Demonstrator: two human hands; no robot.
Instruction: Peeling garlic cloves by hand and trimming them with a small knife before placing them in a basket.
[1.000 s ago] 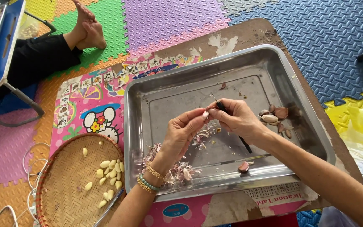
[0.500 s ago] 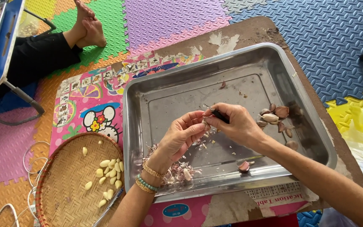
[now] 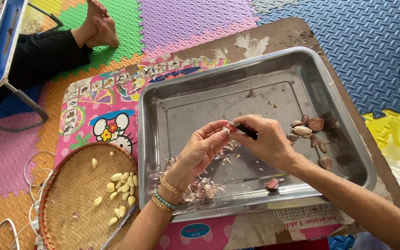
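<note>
My left hand (image 3: 204, 148) pinches a garlic clove (image 3: 226, 130) over a large steel tray (image 3: 200, 69). My right hand (image 3: 267, 139) grips a small dark-handled knife (image 3: 244, 130) whose tip meets the clove. Papery garlic skins (image 3: 200, 187) lie piled in the tray under my left wrist. Several unpeeled cloves (image 3: 307, 130) sit in the tray just right of my right hand. One more clove (image 3: 272, 184) lies near the tray's front edge.
A round woven basket (image 3: 65, 208) with several peeled cloves (image 3: 122, 183) sits at the lower left. The tray rests on a low table with a pink cartoon cover (image 3: 98, 120). Another person's bare feet (image 3: 97, 25) rest on the foam mats at upper left.
Both hands have shifted slightly within the tray, still working knife against clove. More skin fragments lie below them.
</note>
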